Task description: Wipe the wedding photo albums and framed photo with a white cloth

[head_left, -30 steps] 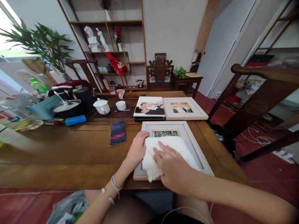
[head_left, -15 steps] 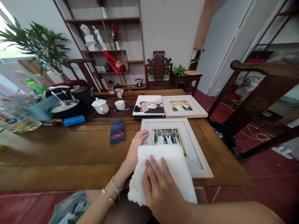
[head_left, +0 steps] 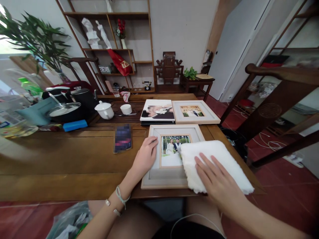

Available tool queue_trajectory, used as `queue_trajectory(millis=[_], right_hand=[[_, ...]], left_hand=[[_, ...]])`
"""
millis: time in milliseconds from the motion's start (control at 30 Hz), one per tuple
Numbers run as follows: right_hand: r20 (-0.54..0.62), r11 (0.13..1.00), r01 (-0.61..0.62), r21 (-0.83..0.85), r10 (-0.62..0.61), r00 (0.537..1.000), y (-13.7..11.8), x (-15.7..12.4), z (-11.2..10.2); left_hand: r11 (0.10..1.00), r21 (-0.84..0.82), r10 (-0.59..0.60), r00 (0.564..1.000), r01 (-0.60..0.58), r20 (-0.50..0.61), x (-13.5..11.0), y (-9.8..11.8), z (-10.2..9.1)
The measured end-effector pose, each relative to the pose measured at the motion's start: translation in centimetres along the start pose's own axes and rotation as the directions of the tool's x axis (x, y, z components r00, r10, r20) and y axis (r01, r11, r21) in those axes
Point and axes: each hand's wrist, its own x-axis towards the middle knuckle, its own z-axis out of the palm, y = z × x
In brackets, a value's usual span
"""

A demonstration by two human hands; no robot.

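A pale wooden photo frame (head_left: 155,174) with a wedding photo lies flat near the front edge of the wooden table (head_left: 62,159). My left hand (head_left: 146,155) rests flat on the frame's left border, fingers stretched out. My right hand (head_left: 216,181) presses flat on a folded white cloth (head_left: 224,157) that covers the frame's right side. The fingers of that hand are spread on top of the cloth.
Behind lie a photo album (head_left: 158,110) and a second framed photo (head_left: 194,112). A phone (head_left: 123,138) sits left of the frame. A white teapot (head_left: 104,110), a cup (head_left: 126,109), a black kettle (head_left: 79,98) and a blue box (head_left: 75,125) stand further left. A dark wooden chair (head_left: 281,99) is at right.
My right hand has slid the white cloth from the frame's lower middle to its right side, uncovering the photo. My left hand has stayed on the frame's left border.
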Motion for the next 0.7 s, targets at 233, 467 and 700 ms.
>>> queue_trajectory(millis=[233,467,700], right_hand=[[0.182,0.988,-0.122,0.099,0.103,0.978,5.9,5.8,3.2],[0.182,0.956,-0.255,0.147,0.228,0.956,7.0,10.4,5.5],[0.266,0.909,-0.098,0.404,-0.015,0.964,1.5,4.7,1.0]], left_hand=[[0.999,0.032,0.016,0.999,-0.017,0.03,0.0,0.2,-0.3],[0.999,0.033,0.008,1.0,-0.009,0.025,0.0,0.3,-0.1],[0.997,0.064,0.026,0.997,-0.031,0.071,-0.5,0.1,0.1]])
